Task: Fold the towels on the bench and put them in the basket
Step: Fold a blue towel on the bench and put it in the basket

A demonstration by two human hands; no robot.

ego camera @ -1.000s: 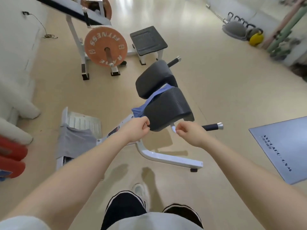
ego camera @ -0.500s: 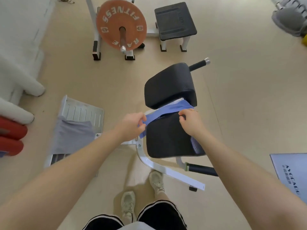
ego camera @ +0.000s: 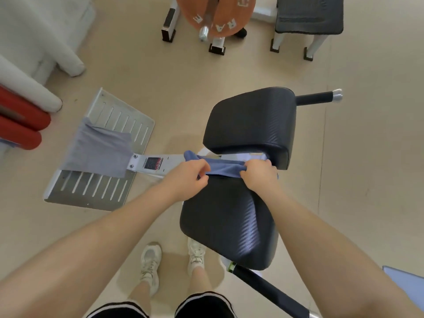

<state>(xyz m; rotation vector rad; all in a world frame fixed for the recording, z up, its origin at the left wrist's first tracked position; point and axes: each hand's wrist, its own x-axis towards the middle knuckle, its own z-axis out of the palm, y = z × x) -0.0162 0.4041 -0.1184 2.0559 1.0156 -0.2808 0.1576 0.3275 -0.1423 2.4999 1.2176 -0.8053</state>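
Observation:
A blue towel [ego camera: 223,167] is stretched in a narrow band across the gap between the two black pads of the bench [ego camera: 229,221]. My left hand [ego camera: 188,177] pinches its left end and my right hand [ego camera: 259,175] grips its right end. A grey towel [ego camera: 98,150] lies spread over the bench's slotted metal footplate [ego camera: 101,191] on the left. No basket is in view.
An orange weight plate [ego camera: 218,14] on a white rack and a small black step [ego camera: 307,17] stand at the top. Red and white padded rolls [ego camera: 20,120] lie at the left. My feet [ego camera: 172,260] stand just before the bench. A grey mat corner [ego camera: 406,285] shows at right.
I have stepped closer and look more steeply down. Both hands rose from the near pad's front edge to the blue towel, took its ends and pulled it taut between the pads.

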